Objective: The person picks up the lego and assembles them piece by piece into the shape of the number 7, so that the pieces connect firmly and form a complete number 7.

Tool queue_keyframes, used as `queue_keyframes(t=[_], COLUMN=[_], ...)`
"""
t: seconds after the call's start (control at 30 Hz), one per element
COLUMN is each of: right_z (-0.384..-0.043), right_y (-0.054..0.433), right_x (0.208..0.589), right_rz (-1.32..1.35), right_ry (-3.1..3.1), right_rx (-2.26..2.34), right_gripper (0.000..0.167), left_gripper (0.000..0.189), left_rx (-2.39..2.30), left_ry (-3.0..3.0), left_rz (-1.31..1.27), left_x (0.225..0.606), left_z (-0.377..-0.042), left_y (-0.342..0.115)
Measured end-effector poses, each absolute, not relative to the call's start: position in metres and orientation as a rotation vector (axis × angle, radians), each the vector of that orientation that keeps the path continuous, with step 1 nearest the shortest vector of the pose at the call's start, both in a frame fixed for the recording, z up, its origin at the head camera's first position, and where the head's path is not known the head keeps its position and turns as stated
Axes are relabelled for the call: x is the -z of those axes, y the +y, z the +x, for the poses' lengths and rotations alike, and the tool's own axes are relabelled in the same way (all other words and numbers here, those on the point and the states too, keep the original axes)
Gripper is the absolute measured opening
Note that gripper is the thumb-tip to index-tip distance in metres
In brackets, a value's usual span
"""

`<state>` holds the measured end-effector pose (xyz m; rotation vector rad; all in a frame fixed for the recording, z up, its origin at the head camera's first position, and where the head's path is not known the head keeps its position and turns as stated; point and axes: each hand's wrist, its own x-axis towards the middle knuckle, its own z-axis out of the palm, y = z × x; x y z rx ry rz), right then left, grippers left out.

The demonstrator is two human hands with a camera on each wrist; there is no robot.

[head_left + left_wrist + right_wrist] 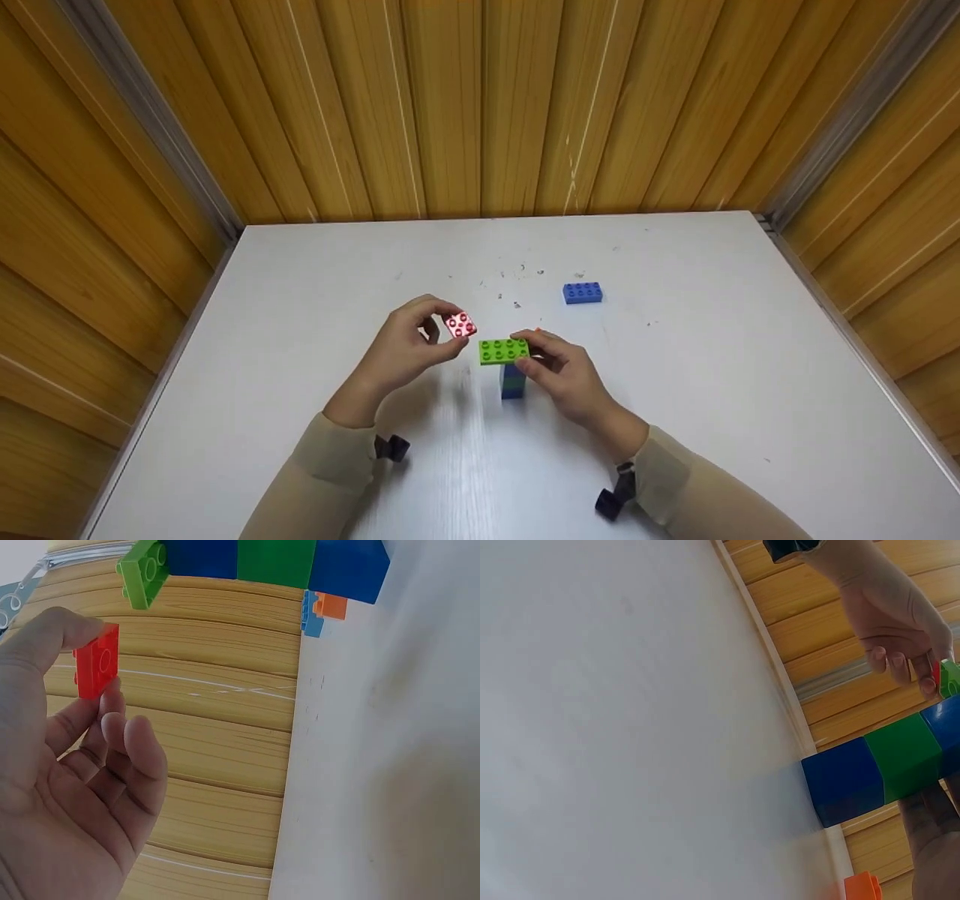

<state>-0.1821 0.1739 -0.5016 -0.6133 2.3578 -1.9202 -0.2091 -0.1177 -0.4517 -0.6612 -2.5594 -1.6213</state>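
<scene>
A small red brick point(460, 324) with studs on its top is pinched between the thumb and fingers of my left hand point(401, 345). Just to its right, my right hand point(574, 379) pinches the right end of a light green eight-stud brick point(503, 351). That brick lies across the top of an upright tower point(513, 386); whether it is pressed down fully I cannot tell. In the right wrist view the tower shows a blue block point(844, 784), a green block point(904, 760) and another blue block point(943, 731). The red brick touches nothing but the left hand.
Farther back on the white table point(337, 277) lies a blue eight-stud brick point(583, 293). An orange brick point(862, 886) stands behind the right hand, mostly hidden in the head view. Wood-look panels point(480, 105) enclose the table at the back and sides.
</scene>
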Motion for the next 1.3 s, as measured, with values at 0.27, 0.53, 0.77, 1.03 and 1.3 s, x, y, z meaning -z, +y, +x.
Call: queue_keyframes(t=[0.27, 0.53, 0.77, 1.03, 1.3], right_z=[-0.181, -0.183, -0.184, -0.180, -0.181], right_y=[0.174, 0.176, 0.175, 0.176, 0.175], right_x=[0.503, 0.503, 0.504, 0.510, 0.509], right_rz=[-0.598, -0.612, -0.660, -0.682, -0.684], right_ry=[2.382, 2.370, 2.361, 2.355, 2.369], right_rx=[1.895, 1.908, 1.937, 1.976, 1.955], right_gripper=[0.041, 0.043, 0.043, 0.042, 0.041], left_gripper=[0.031, 0.029, 0.030, 0.031, 0.032], left_rx=[1.654, 1.760, 1.894, 1.952, 1.962], left_ry=[-2.666, -2.711, -2.659, -2.619, -2.622], left_rz=[-0.696, -0.772, -0.790, -0.775, -0.765], left_x=[0.454, 0.456, 0.463, 0.474, 0.474], left_z=[-0.207, -0.212, -0.211, -0.210, -0.210], left_y=[-0.123, -0.120, -0.118, -0.114, -0.113])
